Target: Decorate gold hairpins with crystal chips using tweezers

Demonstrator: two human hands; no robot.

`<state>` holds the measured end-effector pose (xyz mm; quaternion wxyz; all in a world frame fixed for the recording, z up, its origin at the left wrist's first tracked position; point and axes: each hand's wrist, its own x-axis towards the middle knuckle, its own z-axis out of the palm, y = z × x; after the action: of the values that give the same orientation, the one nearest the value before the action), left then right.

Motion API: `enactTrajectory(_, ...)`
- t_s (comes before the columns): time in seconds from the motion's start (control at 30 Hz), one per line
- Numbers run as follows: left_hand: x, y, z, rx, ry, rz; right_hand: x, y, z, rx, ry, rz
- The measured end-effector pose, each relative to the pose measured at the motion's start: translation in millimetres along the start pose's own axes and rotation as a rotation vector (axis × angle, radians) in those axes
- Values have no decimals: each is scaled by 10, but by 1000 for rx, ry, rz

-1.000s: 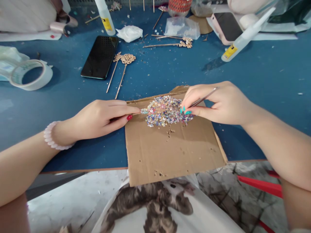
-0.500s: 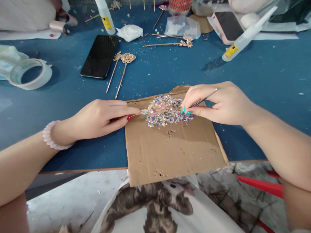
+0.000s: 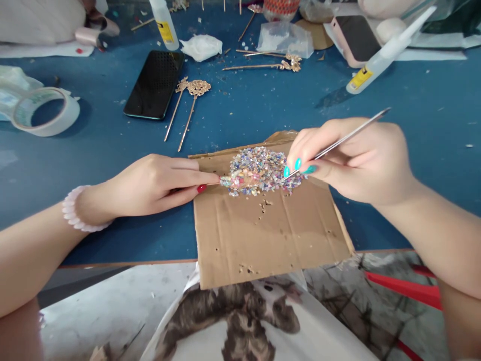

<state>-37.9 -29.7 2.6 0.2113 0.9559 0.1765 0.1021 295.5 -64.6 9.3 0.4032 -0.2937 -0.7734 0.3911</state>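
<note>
On a piece of brown cardboard (image 3: 270, 235) lies a spread of small multicoloured beads or stone chips (image 3: 263, 158). My left hand (image 3: 161, 183) pinches the thin stem of a hairpin (image 3: 242, 179), whose end with pink and greenish beads rests over the pile. At the other side, my right hand (image 3: 349, 155) grips slim silver tweezers (image 3: 349, 135) like a pen, their tips down among the beads. What the tips touch is too small to make out.
A black phone (image 3: 154, 85) and gold hairpins (image 3: 193, 100) lie beyond my left hand. A tape roll (image 3: 47, 111) sits far left. Glue bottles (image 3: 391, 50) (image 3: 165, 25), a plastic bag (image 3: 285, 39) and another phone (image 3: 356, 39) are toward the back. The cardboard overhangs the table's front edge.
My right hand has turned and shifted slightly right, so more of the tweezers shows and their tips point into the beads. The hairpin's beaded end has moved slightly down; my left hand keeps its pinch.
</note>
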Motion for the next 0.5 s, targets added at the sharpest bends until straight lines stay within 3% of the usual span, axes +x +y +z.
enactTrajectory(0.23, -3, 23, 4, 24, -49, 55, -13, -12, 208, -53, 171, -14)
enactTrajectory(0.5, 0, 28, -9, 15, -62, 71, -4, 32, 237, -156, 145, -18)
